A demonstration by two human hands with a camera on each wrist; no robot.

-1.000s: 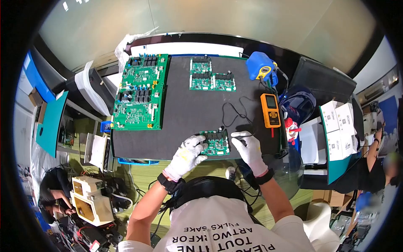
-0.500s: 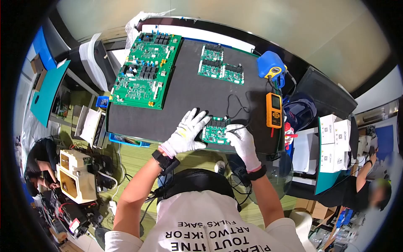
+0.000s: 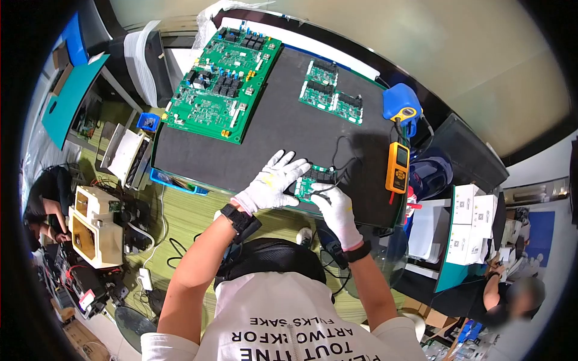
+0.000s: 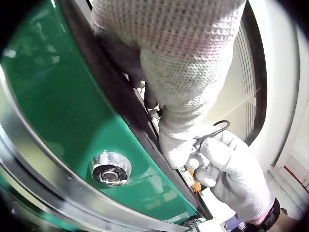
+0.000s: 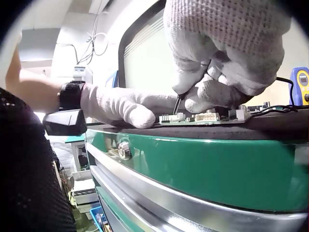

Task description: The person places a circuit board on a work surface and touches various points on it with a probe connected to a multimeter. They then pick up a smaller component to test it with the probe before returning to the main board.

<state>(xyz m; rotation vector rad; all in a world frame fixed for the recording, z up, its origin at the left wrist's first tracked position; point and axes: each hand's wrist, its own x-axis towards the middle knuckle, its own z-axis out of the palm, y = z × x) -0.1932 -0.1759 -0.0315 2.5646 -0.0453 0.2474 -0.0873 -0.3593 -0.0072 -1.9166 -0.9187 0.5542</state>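
Here, at the left, large green circuit boards (image 3: 224,87) lie on the dark mat (image 3: 201,153). Next, the gloved left hand (image 3: 271,183) rests at the small green board (image 3: 305,186), fingers straight and slightly apart. That board lies flat near the mat's front edge, between both hands. The gloved right hand (image 3: 336,210) pinches a thin dark tool (image 5: 177,103) in narrowed fingers, tip down by the board's connectors. Farther right lies an orange meter (image 3: 397,168).

Electronics workshop, circuit boards (image 3: 208,113) (green), workbench (image 3: 283,120)
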